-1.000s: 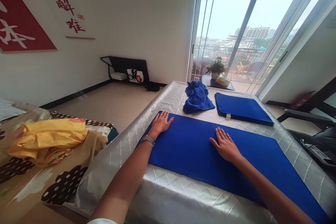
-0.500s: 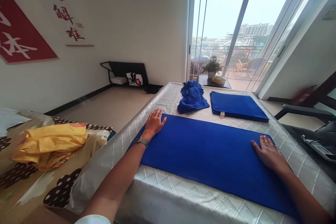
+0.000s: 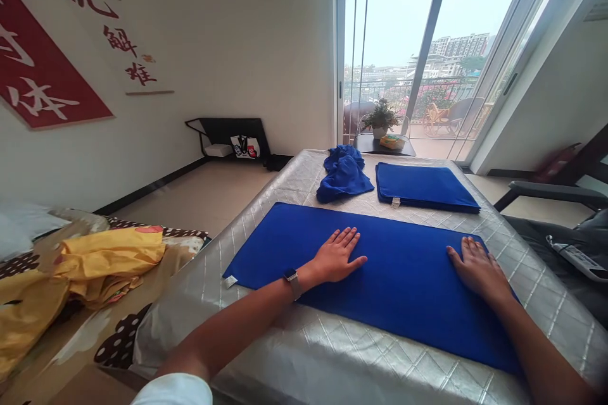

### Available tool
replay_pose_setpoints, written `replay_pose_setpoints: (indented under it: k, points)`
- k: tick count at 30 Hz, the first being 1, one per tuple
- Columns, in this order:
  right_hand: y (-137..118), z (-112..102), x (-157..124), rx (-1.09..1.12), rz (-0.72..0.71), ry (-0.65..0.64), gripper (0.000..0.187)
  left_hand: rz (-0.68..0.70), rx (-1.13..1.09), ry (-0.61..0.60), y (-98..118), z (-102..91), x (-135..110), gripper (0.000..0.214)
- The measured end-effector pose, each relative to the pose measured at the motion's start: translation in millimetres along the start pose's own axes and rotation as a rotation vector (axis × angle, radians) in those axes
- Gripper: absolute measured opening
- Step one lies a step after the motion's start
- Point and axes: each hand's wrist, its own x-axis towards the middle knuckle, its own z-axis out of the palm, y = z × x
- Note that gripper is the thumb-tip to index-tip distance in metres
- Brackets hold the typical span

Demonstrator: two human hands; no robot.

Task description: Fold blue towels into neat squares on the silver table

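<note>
A blue towel [image 3: 399,278] lies flat in a long rectangle across the near part of the silver quilted table cover [image 3: 304,342]. My left hand [image 3: 338,256] rests palm down near the towel's middle, fingers stretched out; a watch is on that wrist. Over the towel's right end lies my right hand [image 3: 482,269], also flat with its fingers apart. A small white tag [image 3: 230,281] shows at the towel's near left corner. Behind it sit a folded blue towel stack [image 3: 427,186] and, to its left, crumpled blue cloths [image 3: 344,177].
To the left, yellow cloth [image 3: 111,256] is heaped on patterned bedding. A potted plant [image 3: 381,119] stands on a small table by the glass door. On the right are a black armchair [image 3: 555,193] and a white power strip [image 3: 577,259].
My left hand has moved right, from the towel's left end to near its middle, uncovering the left edge and tag. My right hand stays at the right end. The view has shifted slightly.
</note>
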Motion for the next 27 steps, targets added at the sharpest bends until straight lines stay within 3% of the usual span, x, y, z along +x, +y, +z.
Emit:
replay_pose_setpoints:
  k: [4, 10, 12, 15, 19, 23, 27]
  points:
    - [3, 3, 1, 0.026, -0.019, 0.030, 0.092, -0.102, 0.003, -0.054, -31, -9.0, -25, 0.078]
    - [5, 3, 4, 0.041, -0.004, 0.013, 0.092, -0.516, 0.090, -0.031, -129, -37.6, -105, 0.083]
    - [6, 3, 5, 0.047, -0.006, 0.004, 0.094, -0.602, 0.097, -0.020, -153, -41.6, -127, 0.084]
    - [8, 2, 5, 0.047, -0.016, -0.012, 0.097, -0.625, 0.103, 0.009, -169, -40.4, -141, 0.085]
    - [4, -11, 0, -0.004, -0.036, 0.030, 0.092, -0.608, 0.111, 0.039, -169, -34.2, -139, 0.086]
    - [-37, -34, -20, -0.101, -0.188, 0.184, 0.081, -0.600, 0.100, 0.061, -171, -30.5, -137, 0.085]
    - [-125, -36, -57, -0.020, -0.409, 0.146, 0.073, -0.606, 0.097, 0.055, -174, -28.2, -138, 0.087]
